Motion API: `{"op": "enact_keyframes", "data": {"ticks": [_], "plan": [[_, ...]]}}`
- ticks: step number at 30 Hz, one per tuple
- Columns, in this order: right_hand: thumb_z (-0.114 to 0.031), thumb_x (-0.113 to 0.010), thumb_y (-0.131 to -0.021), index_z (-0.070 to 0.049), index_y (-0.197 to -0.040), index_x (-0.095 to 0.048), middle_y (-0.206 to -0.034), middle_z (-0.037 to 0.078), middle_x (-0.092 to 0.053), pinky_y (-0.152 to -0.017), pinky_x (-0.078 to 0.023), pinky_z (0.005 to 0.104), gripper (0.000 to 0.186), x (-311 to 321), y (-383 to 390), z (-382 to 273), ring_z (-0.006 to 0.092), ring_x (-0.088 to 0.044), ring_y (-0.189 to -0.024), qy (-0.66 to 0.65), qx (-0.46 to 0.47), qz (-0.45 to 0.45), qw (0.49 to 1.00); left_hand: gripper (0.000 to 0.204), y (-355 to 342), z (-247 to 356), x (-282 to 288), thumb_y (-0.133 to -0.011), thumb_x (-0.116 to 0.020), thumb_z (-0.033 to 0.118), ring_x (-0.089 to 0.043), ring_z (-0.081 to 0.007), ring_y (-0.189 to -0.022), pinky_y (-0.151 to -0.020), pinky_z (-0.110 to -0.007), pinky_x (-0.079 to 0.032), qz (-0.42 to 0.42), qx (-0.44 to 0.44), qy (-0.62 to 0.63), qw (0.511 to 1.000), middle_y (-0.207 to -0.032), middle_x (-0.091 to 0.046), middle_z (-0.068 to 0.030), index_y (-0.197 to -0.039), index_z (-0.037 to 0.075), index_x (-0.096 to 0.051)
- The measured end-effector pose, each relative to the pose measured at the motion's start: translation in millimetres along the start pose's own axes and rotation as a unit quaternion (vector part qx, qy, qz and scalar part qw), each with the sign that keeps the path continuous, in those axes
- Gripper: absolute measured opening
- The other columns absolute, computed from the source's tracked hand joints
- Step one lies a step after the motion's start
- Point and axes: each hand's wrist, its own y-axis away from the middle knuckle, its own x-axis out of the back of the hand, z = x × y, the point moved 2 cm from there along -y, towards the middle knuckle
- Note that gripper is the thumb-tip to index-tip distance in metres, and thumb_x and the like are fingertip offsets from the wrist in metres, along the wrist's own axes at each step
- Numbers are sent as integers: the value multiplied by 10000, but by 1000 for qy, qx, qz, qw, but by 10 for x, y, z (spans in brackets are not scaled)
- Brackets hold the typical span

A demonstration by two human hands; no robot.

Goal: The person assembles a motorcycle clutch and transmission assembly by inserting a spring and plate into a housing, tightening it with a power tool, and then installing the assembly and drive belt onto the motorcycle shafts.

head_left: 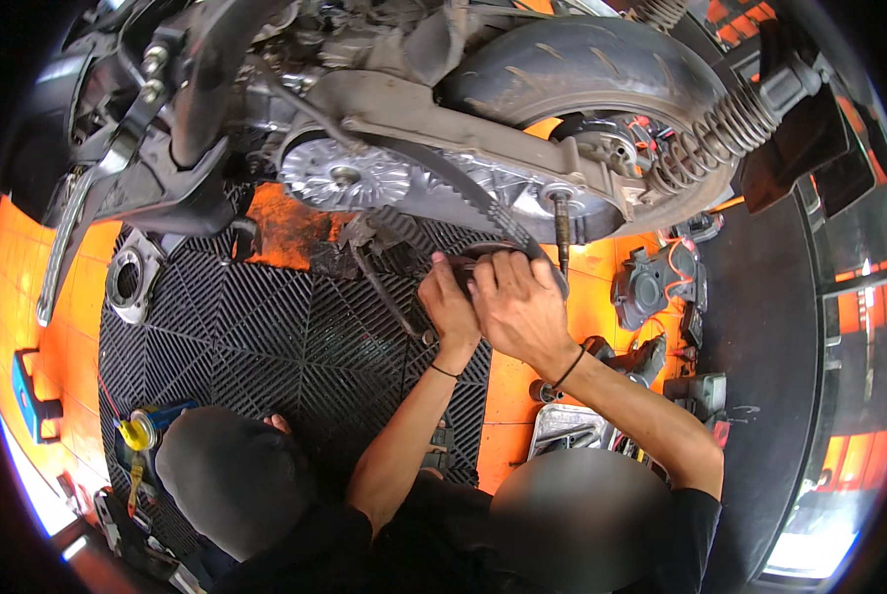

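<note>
My left hand [450, 309] and my right hand [519, 305] come together below the engine casing, fingers curled around a dark round pulley [481, 248]. My hands cover most of it. A toothed black drive belt [455, 178] loops around this pulley and runs up left to the finned metal variator disc [343, 176]. The belt's right run passes just beside my right fingers. To the right of my hands, a bare threaded shaft [562, 226] sticks out of the casing [418, 111], apart from the pulley.
The scooter's rear tyre [582, 71] and shock spring [709, 141] are above right. A metal lever [389, 292] juts down left of my hands. Parts lie on the ribbed black mat [265, 327], with a tool tray [564, 433] at right. Someone's fingers [277, 424] show lower left.
</note>
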Motion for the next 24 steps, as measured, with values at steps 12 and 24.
{"op": "enact_keyframes", "data": {"ticks": [12, 24], "plan": [[-216, -555, -918, -36, -1215, -577, -1208, 103, -606, -905, -403, 384, 348, 593, 594, -138, 224, -577, -1105, 6, 114, 105, 988, 560, 150, 257, 21, -1071, -387, 303, -598, -218, -607, -614, -364, -453, -45, -56, -94, 993, -688, -669, -152, -761, -75, -661], [-331, -404, -1010, 20, -825, -498, -754, 178, -499, -606, -385, 420, 408, -691, 1174, -202, 320, -503, -645, -220, -512, 467, 686, 600, 292, 332, -96, -1079, -350, 351, -594, -177, -650, -661, -317, -464, -80, -90, -108, 987, -698, -649, -109, -734, -50, -634]]}}
